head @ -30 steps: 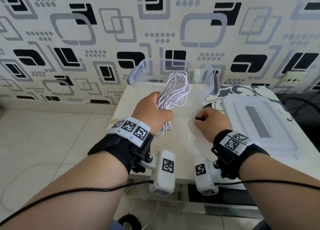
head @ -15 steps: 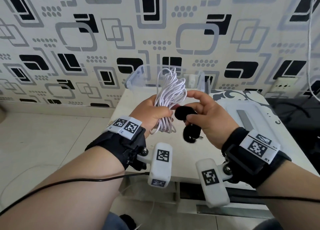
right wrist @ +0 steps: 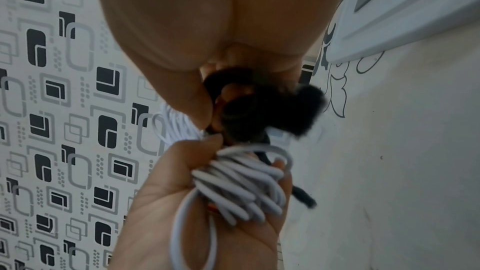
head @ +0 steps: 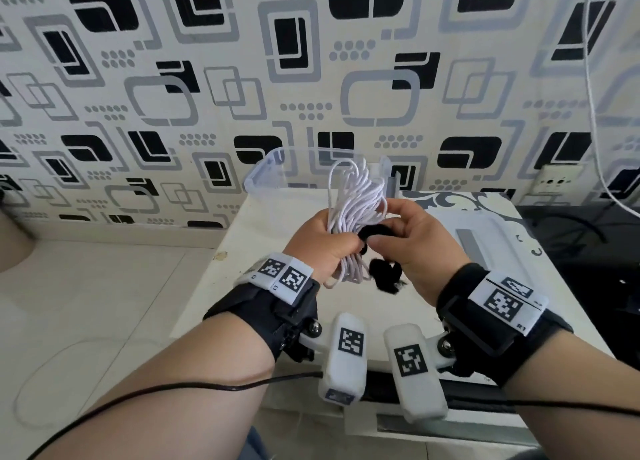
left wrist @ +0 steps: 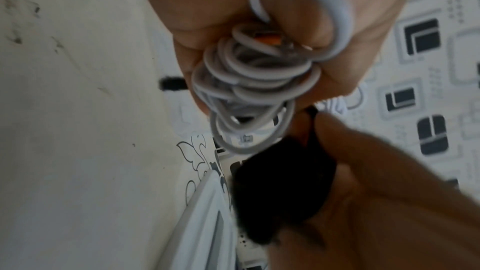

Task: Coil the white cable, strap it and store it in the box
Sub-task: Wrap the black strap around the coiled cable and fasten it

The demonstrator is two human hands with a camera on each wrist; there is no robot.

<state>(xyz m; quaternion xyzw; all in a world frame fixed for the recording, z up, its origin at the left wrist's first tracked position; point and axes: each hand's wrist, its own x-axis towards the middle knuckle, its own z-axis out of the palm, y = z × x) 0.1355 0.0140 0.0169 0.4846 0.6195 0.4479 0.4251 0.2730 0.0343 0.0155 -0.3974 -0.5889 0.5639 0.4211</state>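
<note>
The coiled white cable (head: 356, 200) stands upright in my left hand (head: 322, 248), whose fingers are wrapped round the middle of the bundle (left wrist: 249, 81). My right hand (head: 412, 241) pinches a black fuzzy strap (head: 375, 232) against the coil just to the right of my left fingers; the strap's loose end (head: 386, 274) hangs below. In the right wrist view the strap (right wrist: 262, 110) sits between my fingertips, above the coil (right wrist: 241, 184). The clear plastic box (head: 266, 172) stands open behind the coil at the back of the table.
The box's white lid (head: 485, 248) lies flat on the table (head: 263, 238) to the right of my hands. A patterned wall (head: 311, 78) runs behind; a thin white cord (head: 597, 130) hangs at the far right. Tiled floor (head: 86, 303) lies left of the table.
My right hand picked the black strap off the table, lifted it and brought it up against the coil. The coil stayed in my left hand, raised slightly.
</note>
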